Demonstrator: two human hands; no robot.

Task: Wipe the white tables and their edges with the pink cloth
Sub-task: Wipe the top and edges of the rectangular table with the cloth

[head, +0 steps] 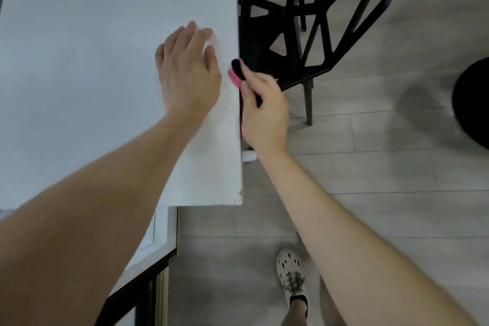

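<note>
Fingers of the right hand pinch the pink cloth against the long right edge of the counter, which runs away from the person, while the left hand lies flat on top just beside it.

Table: a white table fills the upper left, with a small dark chip at its near right corner.
On the table: my left hand lies flat, fingers straight, near the right edge.
Table's right edge: a pink cloth touches it, pinched in my right hand.
Lower surface: a second white surface sits below the table's near edge.
Floor: pale grey planks.
On the floor: a black open-strut chair just beside the table; my foot in a white shoe; a dark round shape, cut off at the far right.
</note>
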